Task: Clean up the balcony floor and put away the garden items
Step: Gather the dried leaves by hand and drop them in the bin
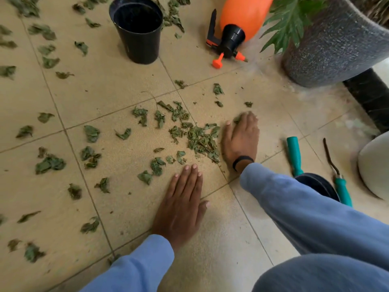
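Dry green leaves lie scattered over the beige tiled floor (117, 85), with a denser heap of leaves (200, 140) in the middle. My right hand (241, 140) lies flat on the tile, fingers straight, pressed against the heap's right side. My left hand (183, 205) rests flat on the floor just below the heap, fingers straight and together. An empty black pot (137, 30) stands upright at the top. An orange spray bottle (237, 26) lies on its side to the pot's right.
A large speckled grey planter (336, 45) with a leafy plant stands at the top right. A teal-handled trowel (295, 157) and a teal-handled hand fork (339, 180) lie at the right. A white rounded object (376, 167) sits at the right edge.
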Motion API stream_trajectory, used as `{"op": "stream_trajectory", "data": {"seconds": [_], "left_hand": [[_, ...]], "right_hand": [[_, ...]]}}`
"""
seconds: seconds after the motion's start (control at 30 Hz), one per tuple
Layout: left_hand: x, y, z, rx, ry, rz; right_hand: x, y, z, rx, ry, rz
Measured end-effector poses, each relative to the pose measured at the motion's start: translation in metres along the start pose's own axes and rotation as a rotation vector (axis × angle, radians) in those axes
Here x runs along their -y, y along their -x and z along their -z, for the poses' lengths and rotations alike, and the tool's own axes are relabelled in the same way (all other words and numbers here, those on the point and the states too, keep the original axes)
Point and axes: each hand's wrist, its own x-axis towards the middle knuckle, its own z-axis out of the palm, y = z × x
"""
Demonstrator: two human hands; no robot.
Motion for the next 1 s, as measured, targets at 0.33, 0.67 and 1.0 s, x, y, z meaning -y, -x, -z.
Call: {"op": "stream_trajectory", "data": {"seconds": [0.33,0.67,1.0], "left_hand": [[0.001,0.000,-0.001,-0.007,-0.015,0.009],[0.002,0.002,-0.002,-0.023,0.031,0.004],[0.001,0.001,-0.004,-0.049,0.102,0.024]], "right_hand": [[0.042,-0.038,0.001,-0.093,-0.271,-0.147],[0.053,-0.078,-0.001,0.174,-0.397,0.093],[0.110,-0.059,-0.010,0.610,-0.347,0.456]]}}
